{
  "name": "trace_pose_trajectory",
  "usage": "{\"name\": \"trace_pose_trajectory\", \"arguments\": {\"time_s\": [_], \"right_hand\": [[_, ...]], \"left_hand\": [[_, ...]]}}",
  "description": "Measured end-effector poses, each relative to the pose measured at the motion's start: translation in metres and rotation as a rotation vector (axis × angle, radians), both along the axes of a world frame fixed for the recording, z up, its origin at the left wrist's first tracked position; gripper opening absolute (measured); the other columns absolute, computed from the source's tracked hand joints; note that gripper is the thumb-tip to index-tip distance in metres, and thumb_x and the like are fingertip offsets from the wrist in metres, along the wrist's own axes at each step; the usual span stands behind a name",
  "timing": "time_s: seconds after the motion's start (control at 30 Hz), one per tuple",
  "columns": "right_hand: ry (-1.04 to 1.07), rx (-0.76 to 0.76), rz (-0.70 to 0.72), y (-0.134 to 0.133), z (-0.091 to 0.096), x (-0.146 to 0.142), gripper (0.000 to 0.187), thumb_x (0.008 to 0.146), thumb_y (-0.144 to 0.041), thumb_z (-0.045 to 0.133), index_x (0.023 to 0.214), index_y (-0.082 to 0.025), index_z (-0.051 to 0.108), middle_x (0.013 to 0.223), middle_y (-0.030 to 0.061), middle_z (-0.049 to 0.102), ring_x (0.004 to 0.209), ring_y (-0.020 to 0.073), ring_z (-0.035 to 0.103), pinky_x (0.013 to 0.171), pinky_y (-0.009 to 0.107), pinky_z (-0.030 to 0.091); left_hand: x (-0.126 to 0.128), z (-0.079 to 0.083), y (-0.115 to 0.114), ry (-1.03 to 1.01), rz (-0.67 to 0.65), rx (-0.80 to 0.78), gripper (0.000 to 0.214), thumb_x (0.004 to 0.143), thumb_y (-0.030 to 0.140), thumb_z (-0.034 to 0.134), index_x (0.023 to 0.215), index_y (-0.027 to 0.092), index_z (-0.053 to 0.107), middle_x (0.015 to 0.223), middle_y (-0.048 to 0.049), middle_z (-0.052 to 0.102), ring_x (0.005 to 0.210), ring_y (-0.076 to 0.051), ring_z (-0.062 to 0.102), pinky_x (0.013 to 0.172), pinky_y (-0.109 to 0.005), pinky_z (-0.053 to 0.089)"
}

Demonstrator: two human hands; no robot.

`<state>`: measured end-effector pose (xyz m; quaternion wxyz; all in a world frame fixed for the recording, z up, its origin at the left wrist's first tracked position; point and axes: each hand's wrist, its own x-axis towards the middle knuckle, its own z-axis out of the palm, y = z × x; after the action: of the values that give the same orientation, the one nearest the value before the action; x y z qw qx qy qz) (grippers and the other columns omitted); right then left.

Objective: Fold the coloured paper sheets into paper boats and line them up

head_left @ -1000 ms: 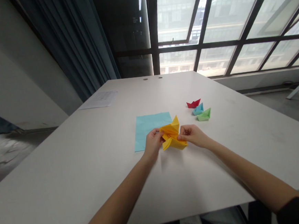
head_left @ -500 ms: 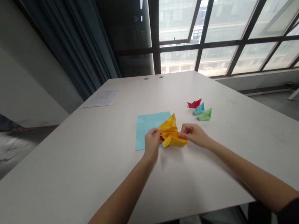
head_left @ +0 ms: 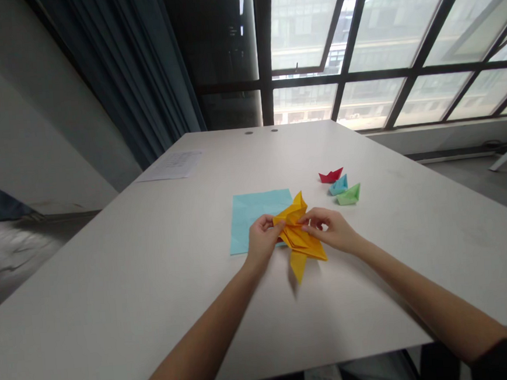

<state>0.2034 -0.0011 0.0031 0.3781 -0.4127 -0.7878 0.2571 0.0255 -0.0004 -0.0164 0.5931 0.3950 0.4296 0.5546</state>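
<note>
Between my two hands is a yellow folded paper, creased into several layers with pointed flaps at its top and bottom. My left hand pinches its left side between thumb and fingers. From the right, the thumb and fingertips of my right hand close on the paper near its middle. Partly under the left hand and the yellow paper lies a light blue square sheet, flat on the white table.
Right of the sheet stand small folded paper boats: a red one, a blue one and a green one. A printed white page lies at the table's far left. Windows and a dark curtain are beyond.
The yellow paper has opened out flatter, and a pointed flap now hangs down toward me. My right hand's fingertips have shifted from its right edge to nearer its middle.
</note>
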Motion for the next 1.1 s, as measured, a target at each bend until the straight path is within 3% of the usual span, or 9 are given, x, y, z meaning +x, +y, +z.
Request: {"name": "trace_pose_trajectory", "arguments": {"time_s": [0.23,0.47,0.6,0.7,0.8,0.97,1.1], "right_hand": [[-0.069,0.09,-0.061,-0.003,-0.002,-0.005,0.021,0.08,-0.039,0.054,0.078,-0.019,0.061,0.069,0.003,0.06,0.06,0.0131,0.052,0.057,0.027,0.041],[0.418,-0.196,-0.157,0.003,-0.003,-0.001,0.029,0.08,-0.05,0.049,0.085,-0.021,0.052,0.082,0.0049,0.063,0.074,0.0179,0.058,0.064,0.03,0.048],[0.514,-0.336,-0.188,0.009,-0.009,-0.001,0.032,0.076,-0.051,0.053,0.088,-0.022,0.048,0.067,0.0007,0.059,0.06,0.0157,0.056,0.056,0.029,0.048],[0.57,-0.322,-0.215,0.01,-0.011,-0.001,0.037,0.073,-0.048,0.057,0.098,-0.024,0.043,0.059,-0.0042,0.054,0.052,0.0126,0.053,0.05,0.025,0.044],[0.526,-0.288,-0.196,0.01,-0.011,-0.001,0.032,0.072,-0.046,0.059,0.09,-0.023,0.048,0.06,-0.0038,0.053,0.052,0.0107,0.05,0.047,0.022,0.042],[0.395,-0.434,-0.126,0.009,-0.012,0.0,0.038,0.079,-0.053,0.044,0.086,-0.018,0.058,0.08,0.0046,0.06,0.069,0.0142,0.056,0.055,0.025,0.047],[0.251,-0.327,-0.18,0.008,-0.015,-0.001,0.031,0.071,-0.047,0.058,0.08,-0.018,0.06,0.093,0.0065,0.062,0.081,0.0178,0.057,0.063,0.028,0.047]], "left_hand": [[0.0,-0.001,-0.002,0.02,-0.01,-0.003,0.033,0.055,0.033,0.074,0.068,0.015,0.05,0.065,0.002,0.058,0.054,-0.01,0.055,0.049,-0.022,0.048],[-0.001,0.0,0.002,-0.196,0.084,-0.105,0.025,0.062,0.027,0.066,0.076,0.017,0.048,0.075,-0.0012,0.061,0.064,-0.012,0.059,0.057,-0.024,0.05],[-0.001,0.001,0.003,-0.218,0.101,-0.1,0.023,0.064,0.026,0.063,0.076,0.018,0.046,0.073,0.0011,0.06,0.061,-0.01,0.058,0.055,-0.023,0.049],[0.0,0.002,0.001,-0.196,0.093,-0.121,0.023,0.067,0.03,0.061,0.077,0.019,0.044,0.073,0.0012,0.06,0.06,-0.011,0.059,0.053,-0.023,0.049],[0.001,0.002,0.001,-0.185,0.088,-0.131,0.022,0.07,0.031,0.059,0.079,0.019,0.043,0.074,0.0006,0.061,0.059,-0.012,0.06,0.051,-0.024,0.049],[-0.002,-0.003,0.004,-0.17,0.168,-0.088,0.022,0.069,0.025,0.06,0.08,0.019,0.041,0.078,-0.0011,0.061,0.065,-0.012,0.061,0.054,-0.022,0.049],[-0.003,-0.005,0.004,-0.135,0.143,-0.043,0.031,0.063,0.022,0.066,0.082,0.019,0.041,0.078,0.0006,0.06,0.067,-0.013,0.06,0.057,-0.025,0.05]]}}
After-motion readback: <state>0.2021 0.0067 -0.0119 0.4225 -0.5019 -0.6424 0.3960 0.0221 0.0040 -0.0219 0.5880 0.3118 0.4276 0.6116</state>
